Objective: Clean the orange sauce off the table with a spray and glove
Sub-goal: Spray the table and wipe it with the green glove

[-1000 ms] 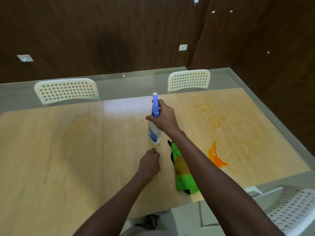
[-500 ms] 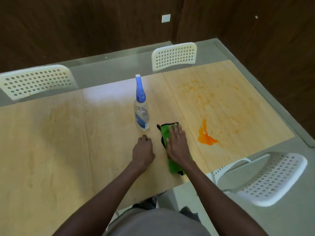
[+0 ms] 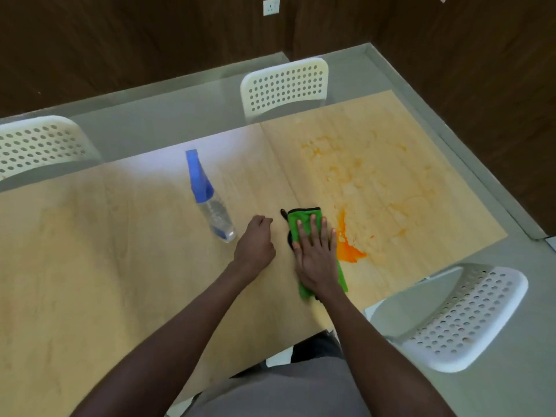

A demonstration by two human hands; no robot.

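A: Sauce [image 3: 346, 245], bright orange, lay in a thick streak near the table's front edge on the right, with fainter orange smears spread across the wood beyond it. Where were the hands?

B: The right hand [image 3: 316, 257] lay flat with straight, slightly spread fingers, pressing on the green glove [image 3: 304, 219], which sat just left of the thick streak; its little finger nearly reached the orange. The left hand [image 3: 255, 242] rested on the wood between glove and spray bottle [image 3: 210, 203], its fingers curled into a loose fist that held nothing.

A: And the bottle?

B: It stood near the left hand, clear with a blue trigger head, touched by neither hand.

A: What about the room?

B: The table [image 3: 90, 266] was pale wood. Three white perforated chairs [image 3: 285, 85] stood around it on a grey floor, against dark wood-panelled walls with a white socket [image 3: 271, 6].

A: Anything unclear?

B: Much of the glove was hidden under the palm, so its shape stayed uncertain. The bottle's label was blurred. The left chair was cut off by the frame.
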